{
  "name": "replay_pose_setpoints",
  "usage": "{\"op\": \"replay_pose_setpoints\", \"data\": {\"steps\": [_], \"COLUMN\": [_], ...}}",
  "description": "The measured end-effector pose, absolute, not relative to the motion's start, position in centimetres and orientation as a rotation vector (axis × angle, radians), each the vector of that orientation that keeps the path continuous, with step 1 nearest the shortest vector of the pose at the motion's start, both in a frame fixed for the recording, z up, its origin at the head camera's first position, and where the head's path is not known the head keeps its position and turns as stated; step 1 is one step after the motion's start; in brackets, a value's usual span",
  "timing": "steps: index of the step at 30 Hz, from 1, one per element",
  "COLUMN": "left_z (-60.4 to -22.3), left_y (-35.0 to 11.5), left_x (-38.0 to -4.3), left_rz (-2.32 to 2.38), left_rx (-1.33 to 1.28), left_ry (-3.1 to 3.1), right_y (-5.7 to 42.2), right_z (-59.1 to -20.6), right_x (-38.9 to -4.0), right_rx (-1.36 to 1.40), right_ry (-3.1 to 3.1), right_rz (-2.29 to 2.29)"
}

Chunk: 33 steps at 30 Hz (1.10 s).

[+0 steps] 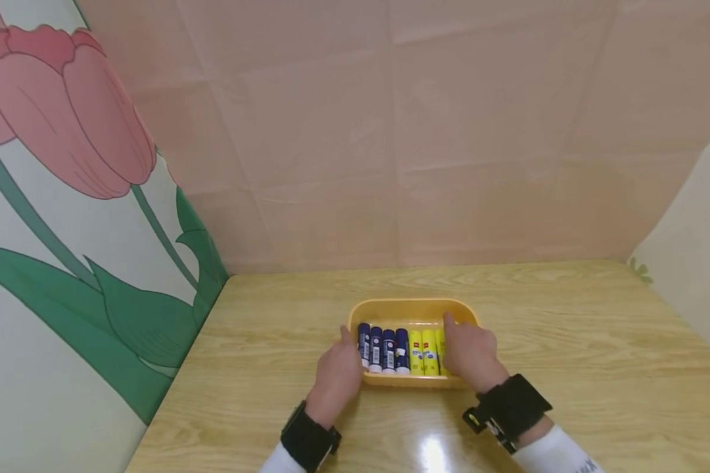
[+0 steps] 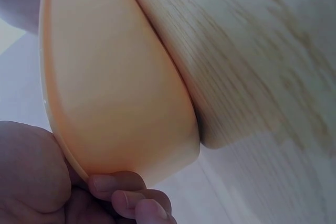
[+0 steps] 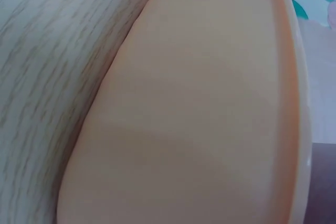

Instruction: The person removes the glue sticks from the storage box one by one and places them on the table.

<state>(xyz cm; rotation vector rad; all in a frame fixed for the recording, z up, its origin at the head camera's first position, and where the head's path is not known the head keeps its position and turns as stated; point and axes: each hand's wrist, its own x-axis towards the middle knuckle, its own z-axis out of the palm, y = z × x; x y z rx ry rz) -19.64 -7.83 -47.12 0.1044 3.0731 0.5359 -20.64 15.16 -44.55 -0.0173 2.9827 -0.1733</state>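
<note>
A shallow yellow-orange plastic tray point(image 1: 414, 382) is on the wooden table, between both hands. Inside it, a row of glue sticks lies side by side: several dark blue ones point(image 1: 388, 349) with white ends on the left, yellow ones point(image 1: 429, 353) on the right. My left hand point(image 1: 338, 373) grips the tray's left end; in the left wrist view its curled fingers point(image 2: 125, 183) press the outer wall point(image 2: 115, 77), thumb side at the rim. At the right end my right hand point(image 1: 471, 353) holds the rim, covering part of the yellow row. The right wrist view mostly shows the tray's wall point(image 3: 184, 98).
The wood-grain table point(image 1: 260, 341) extends to both sides of the tray. Behind it hangs a plain pinkish cloth point(image 1: 390, 144). A panel with a large tulip print point(image 1: 71, 118) stands at the left, a pale printed panel point(image 1: 692, 263) at the right.
</note>
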Motion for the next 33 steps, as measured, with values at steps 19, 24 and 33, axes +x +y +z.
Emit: {"op": "replay_pose_setpoints", "data": {"steps": [19, 24, 33], "left_z": [-47.3, -47.4, -47.6], "left_y": [-8.0, -8.1, -8.5], "left_x": [-19.7, -19.7, -19.8], "left_rz": [0.595, 0.582, 0.576], "left_rx": [0.065, 0.102, 0.126], "left_ry": [3.030, 3.053, 3.075], "right_y": [15.8, 16.2, 17.4], "right_z": [-44.4, -43.8, -42.2], "right_x": [-19.5, -19.0, -17.7], "right_rx": [0.009, 0.000, 0.022], "right_ry": [3.054, 3.086, 3.085], "right_rz": [-0.463, -0.536, -0.697]}}
